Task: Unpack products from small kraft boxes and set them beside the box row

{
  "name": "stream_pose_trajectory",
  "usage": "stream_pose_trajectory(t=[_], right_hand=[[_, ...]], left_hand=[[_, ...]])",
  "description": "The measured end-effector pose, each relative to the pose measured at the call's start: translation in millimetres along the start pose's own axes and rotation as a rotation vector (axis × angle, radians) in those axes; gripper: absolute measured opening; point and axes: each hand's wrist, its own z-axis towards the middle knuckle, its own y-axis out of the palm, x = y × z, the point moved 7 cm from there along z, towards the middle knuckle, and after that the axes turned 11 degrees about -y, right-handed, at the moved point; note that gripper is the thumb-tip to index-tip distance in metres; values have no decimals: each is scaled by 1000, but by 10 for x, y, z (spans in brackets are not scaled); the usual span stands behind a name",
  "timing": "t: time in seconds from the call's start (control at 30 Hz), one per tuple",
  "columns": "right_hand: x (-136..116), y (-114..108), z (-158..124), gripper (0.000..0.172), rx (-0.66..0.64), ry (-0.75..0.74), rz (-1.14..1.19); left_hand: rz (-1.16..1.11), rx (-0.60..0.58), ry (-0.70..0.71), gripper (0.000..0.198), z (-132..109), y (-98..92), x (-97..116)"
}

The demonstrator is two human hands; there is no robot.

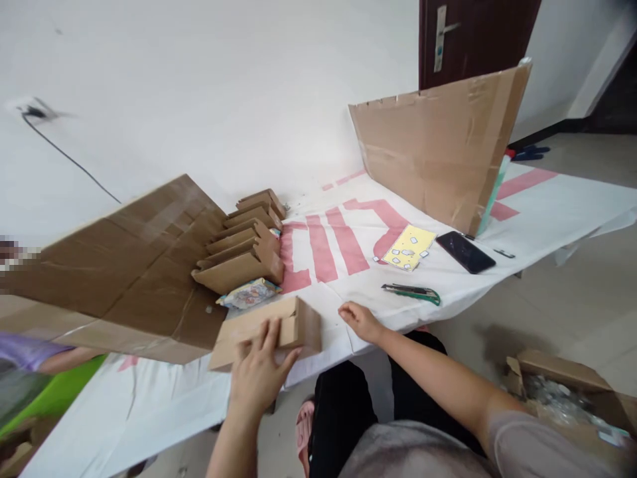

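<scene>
My left hand (261, 365) lies with fingers spread on the top of a closed cardboard box (308, 325) near the table's front edge, its thumb along the near side. To the right of the box, my right hand (362, 322) hovers just over the tablecloth with its fingers curled together; whatever they might hold is hidden. Beyond it lies a green utility knife (413, 293). Farther back is a yellow sheet with small white stickers (409, 248). A printed packet (250, 294) lies behind the box.
Several open cardboard boxes (239, 265) stand in a row against a big cardboard panel (134, 265). Another cardboard panel (438, 146) rises at the back right. A black phone (466, 251) lies near the right edge. On the floor is a carton (567, 372) of clear plastic pieces.
</scene>
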Motion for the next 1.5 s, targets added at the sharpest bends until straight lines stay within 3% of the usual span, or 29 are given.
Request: stream_pose_trajectory(t=[0.1,0.23,0.4,0.57,0.9,1.17,1.23,1.3,1.4,1.47,1.5], right_hand=[[92,-69,3,43,92,23,73],[133,-78,22,57,108,21,136],[125,-88,31,59,111,14,144],[166,-82,42,53,105,34,151],[204,-107,79,28,105,66,52],[-32,-75,83,32,30,18,-73],[-166,-103,-109,31,-30,-18,-93],[-292,-198,-474,28,-121,-65,-107],[-386,-450,-1258,29,-276,-98,-137],[-361,-615,-1811,43,-408,-76,-265],[-340,-690,-2061,41,-457,-60,-307]], left_hand=[[-6,109,42,68,-99,-197,509],[-18,194,-11,66,-80,-318,767],[-116,225,26,59,-1,-273,788],[-162,160,70,64,10,-168,787],[-209,109,15,67,52,-229,917],[-211,117,-2,65,72,-254,957],[-198,124,1,64,77,-260,952],[-186,136,7,64,85,-274,955],[-172,135,10,65,93,-296,971],[-163,115,6,68,95,-302,987],[-155,105,-2,71,95,-304,994]])
